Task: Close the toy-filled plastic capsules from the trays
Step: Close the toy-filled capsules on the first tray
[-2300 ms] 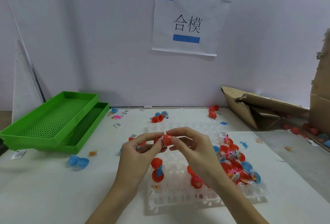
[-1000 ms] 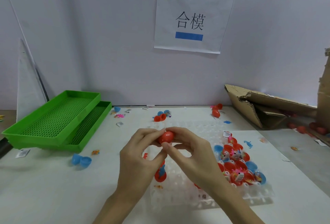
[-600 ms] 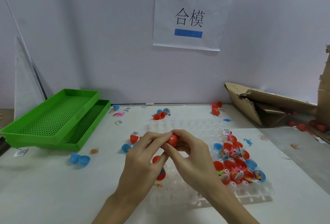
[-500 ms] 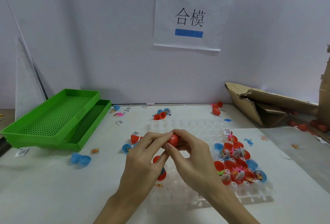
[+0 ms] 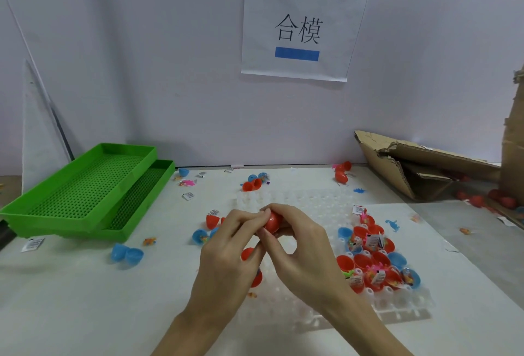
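Fingertips of left hand and right hand curled tight around one small red plastic egg-shaped capsule, held above the clear plastic socket tray. Seemingly snapped shut, long axis roughly level, left to right, ends hidden by fingers. Plenty left by the look of it: open red and blue toy-filled halves crowd the tray's right side.

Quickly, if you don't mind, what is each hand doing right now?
Left hand: fingers curled, pinching the red capsule.
Right hand: fingers curled, pinching the same red capsule from the other side.
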